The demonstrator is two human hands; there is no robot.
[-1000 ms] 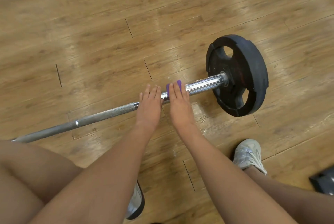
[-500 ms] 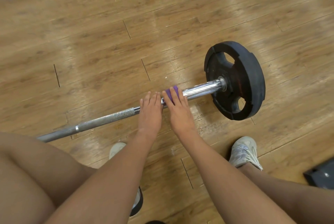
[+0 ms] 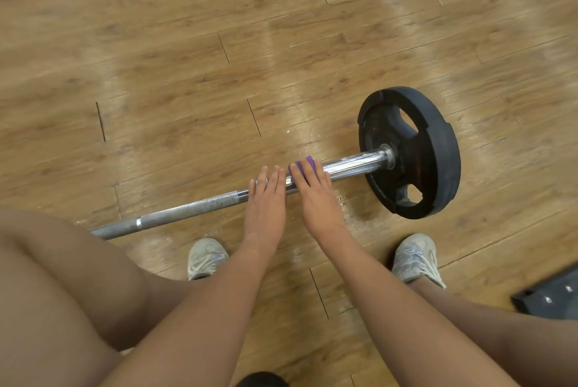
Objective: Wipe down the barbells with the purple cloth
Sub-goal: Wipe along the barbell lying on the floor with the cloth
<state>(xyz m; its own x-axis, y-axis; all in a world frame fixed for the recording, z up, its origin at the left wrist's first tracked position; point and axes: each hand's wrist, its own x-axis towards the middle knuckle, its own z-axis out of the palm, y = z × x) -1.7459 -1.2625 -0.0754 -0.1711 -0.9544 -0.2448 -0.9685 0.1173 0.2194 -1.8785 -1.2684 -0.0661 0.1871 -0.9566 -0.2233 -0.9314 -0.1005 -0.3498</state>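
A steel barbell (image 3: 194,207) lies across the wooden floor, its shiny chrome sleeve (image 3: 353,163) running into a black weight plate (image 3: 438,155) on the right. My left hand (image 3: 266,199) lies flat over the bar with straight fingers, just left of the sleeve's start. My right hand (image 3: 316,192) presses the purple cloth (image 3: 305,165) onto the sleeve with straight fingers; only a small piece of cloth shows past the fingertips. The two hands sit side by side, almost touching.
My two light sneakers (image 3: 205,257) (image 3: 414,258) stand on the floor just behind the bar, with my left knee (image 3: 62,277) low at the left. A dark flat object (image 3: 550,296) lies at the right edge. Wooden floor (image 3: 281,42) stretches beyond the bar.
Both hands stay on the same spot of the bar with the cloth under the right one. The view has tilted down, bringing both sneakers into sight.
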